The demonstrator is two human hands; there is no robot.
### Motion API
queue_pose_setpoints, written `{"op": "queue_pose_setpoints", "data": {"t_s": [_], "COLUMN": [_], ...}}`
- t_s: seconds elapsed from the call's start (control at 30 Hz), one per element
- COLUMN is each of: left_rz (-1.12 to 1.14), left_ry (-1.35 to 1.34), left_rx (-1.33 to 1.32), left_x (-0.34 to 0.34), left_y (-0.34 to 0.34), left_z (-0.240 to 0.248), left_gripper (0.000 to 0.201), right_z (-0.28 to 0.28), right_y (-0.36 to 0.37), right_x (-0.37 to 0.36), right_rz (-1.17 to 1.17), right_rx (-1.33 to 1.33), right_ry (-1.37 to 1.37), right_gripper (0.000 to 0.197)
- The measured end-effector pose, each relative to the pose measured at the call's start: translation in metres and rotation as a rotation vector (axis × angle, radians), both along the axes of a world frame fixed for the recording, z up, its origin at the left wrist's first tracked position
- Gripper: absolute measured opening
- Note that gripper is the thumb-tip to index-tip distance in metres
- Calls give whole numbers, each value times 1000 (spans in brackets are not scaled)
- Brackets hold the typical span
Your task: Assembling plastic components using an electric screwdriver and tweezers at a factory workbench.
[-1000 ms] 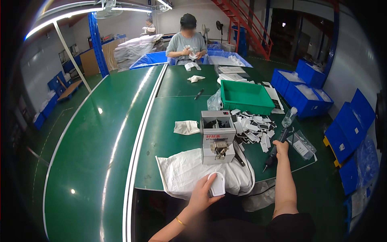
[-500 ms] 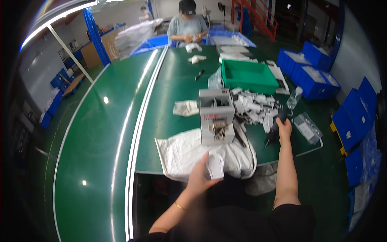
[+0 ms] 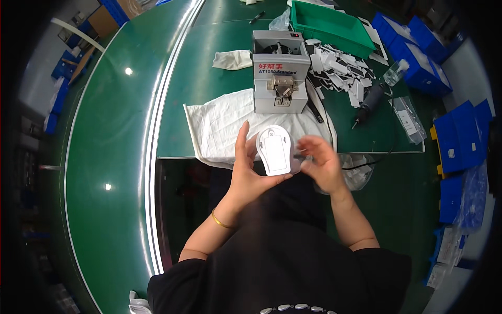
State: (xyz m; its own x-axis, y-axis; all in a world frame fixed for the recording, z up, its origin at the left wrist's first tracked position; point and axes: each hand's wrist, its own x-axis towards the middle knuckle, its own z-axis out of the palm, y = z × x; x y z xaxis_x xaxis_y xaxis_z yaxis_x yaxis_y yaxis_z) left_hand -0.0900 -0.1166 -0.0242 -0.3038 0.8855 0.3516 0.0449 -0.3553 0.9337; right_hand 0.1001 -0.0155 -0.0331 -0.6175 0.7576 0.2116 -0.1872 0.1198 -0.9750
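Observation:
In my left hand (image 3: 244, 175) is a white, rounded plastic housing (image 3: 275, 150), wider at the top, with a flat panel and small recesses facing up. The fingers and thumb wrap its left side and lower edge. My right hand (image 3: 326, 166) is just to the right of the housing, slightly blurred, its fingers curved and apart with nothing seen between them. Beyond them stands a grey box-shaped screw feeder (image 3: 280, 70) with a metal outlet on its front. A dark electric screwdriver (image 3: 372, 98) lies on the table at the right, its bit pointing toward me.
A white cloth (image 3: 219, 121) lies under the feeder and over the table's front edge. To the right are a pile of black and white strips (image 3: 340, 70), a green bin (image 3: 334, 26), a clear bottle (image 3: 395, 73) and a plastic bag (image 3: 410, 120). Blue crates (image 3: 422, 65) stand beyond.
My right hand has let go of the electric screwdriver and come left, close to the housing. My left hand has raised the housing away from me, and the view has tipped downward.

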Motion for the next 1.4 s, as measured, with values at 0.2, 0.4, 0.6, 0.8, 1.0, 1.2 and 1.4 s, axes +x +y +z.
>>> {"op": "queue_pose_setpoints", "data": {"t_s": [0.2, 0.4, 0.6, 0.8, 1.0, 1.2, 1.4], "left_rz": [-30, 314, 244, 403, 848, 1015, 1163], "left_ry": [-290, 306, 589, 568, 226, 210, 578], "left_rx": [5, -123, -111, -102, -115, -198, -921], "left_x": [-9, -27, -42, -91, -241, -365, -383], "left_y": [-13, -22, -36, -44, -25, 10, 46], "left_z": [16, -5, 22, 19, 1, -20, -41], "left_gripper": [117, 80, 67, 55, 27, 36, 66], "right_z": [8, 30, 31, 42, -27, -20, -18], "right_y": [-32, -36, -21, -16, 16, 17, 17], "right_x": [-16, -38, -58, -101, -137, -137, -135], "right_rz": [187, 112, 109, 202, -79, 0, -18], "right_rx": [-126, -166, -44, 145, 723, 687, 684], "right_ry": [-118, 52, -73, -167, -294, -300, -314], "right_gripper": [60, 44, 45, 56, 39, 28, 24]}}
